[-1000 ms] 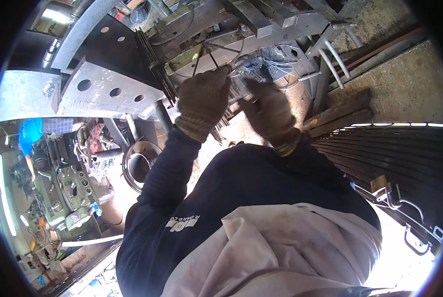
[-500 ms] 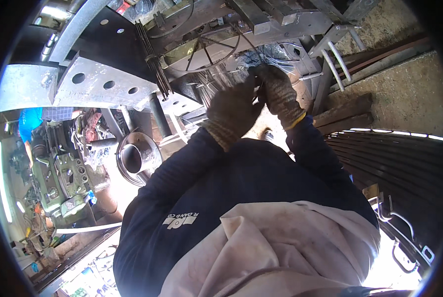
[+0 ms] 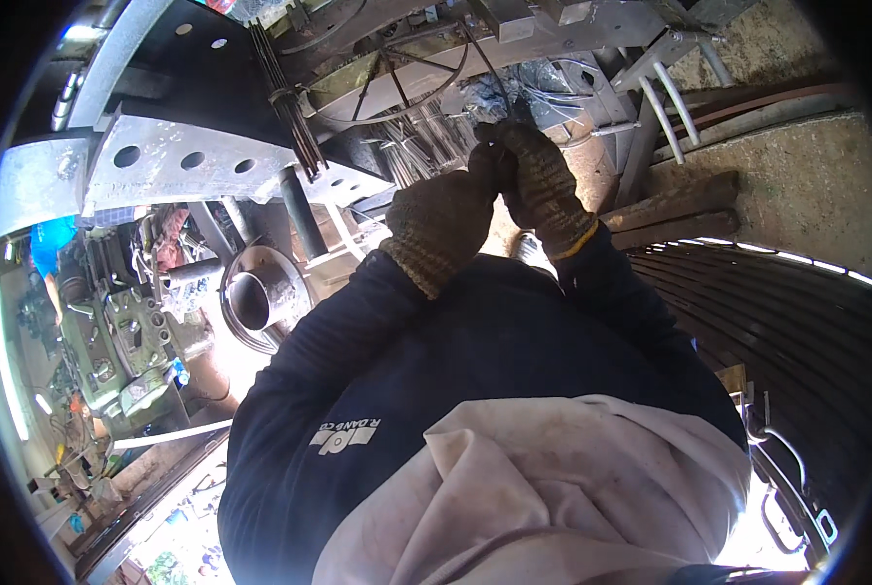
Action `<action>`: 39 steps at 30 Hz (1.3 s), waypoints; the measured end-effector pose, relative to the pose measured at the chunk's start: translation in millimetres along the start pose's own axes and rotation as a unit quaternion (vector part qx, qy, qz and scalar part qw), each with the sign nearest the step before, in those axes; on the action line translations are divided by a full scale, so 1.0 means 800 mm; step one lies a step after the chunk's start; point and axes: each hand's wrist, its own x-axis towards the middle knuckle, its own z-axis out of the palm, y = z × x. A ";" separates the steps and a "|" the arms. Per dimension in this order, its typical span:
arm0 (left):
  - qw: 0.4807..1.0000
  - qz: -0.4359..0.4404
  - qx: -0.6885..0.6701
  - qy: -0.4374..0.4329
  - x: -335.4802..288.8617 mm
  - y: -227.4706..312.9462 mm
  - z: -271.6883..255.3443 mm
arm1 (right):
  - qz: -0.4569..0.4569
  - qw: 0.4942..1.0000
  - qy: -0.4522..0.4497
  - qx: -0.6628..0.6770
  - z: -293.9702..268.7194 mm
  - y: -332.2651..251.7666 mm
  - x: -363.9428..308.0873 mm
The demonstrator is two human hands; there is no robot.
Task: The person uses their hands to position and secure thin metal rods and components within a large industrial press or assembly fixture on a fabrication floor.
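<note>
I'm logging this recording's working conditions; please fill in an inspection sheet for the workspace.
Surface: grey steel plate with round holes, at left; pale marks on it.
Job's things: thin dark metal rods, just beyond the brown-gloved left grip.
Clutter: brown wooden beams, at right.
Grips: left grip and brown-gloved, yellow-trimmed right grip are curled close together; anything held is hidden.
Cables: thin pale strands beyond the right grip; wire or cable, cannot tell.
Surroundings: green metal machine, left, with a person in a blue top nearby; dark ribbed panel, right.
</note>
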 end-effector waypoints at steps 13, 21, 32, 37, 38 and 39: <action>0.995 0.086 0.035 0.042 -0.007 -0.025 -0.013 | 0.245 0.804 -0.035 0.541 0.006 -0.014 0.084; 0.952 0.254 0.117 0.126 0.003 -0.121 -0.043 | 0.244 0.825 0.116 0.496 0.084 0.000 0.116; 0.966 0.177 0.121 0.144 0.018 -0.099 -0.036 | 0.286 0.792 0.108 0.528 0.076 0.004 0.142; 0.965 0.174 0.124 0.153 0.016 -0.097 -0.039 | 0.267 0.802 0.133 0.518 0.084 -0.005 0.132; 0.956 0.187 0.145 0.175 0.019 -0.100 -0.044 | 0.261 0.805 0.146 0.513 0.086 -0.008 0.131; 0.945 0.201 0.167 0.196 0.024 -0.106 -0.049 | 0.264 0.803 0.182 0.503 0.094 -0.009 0.132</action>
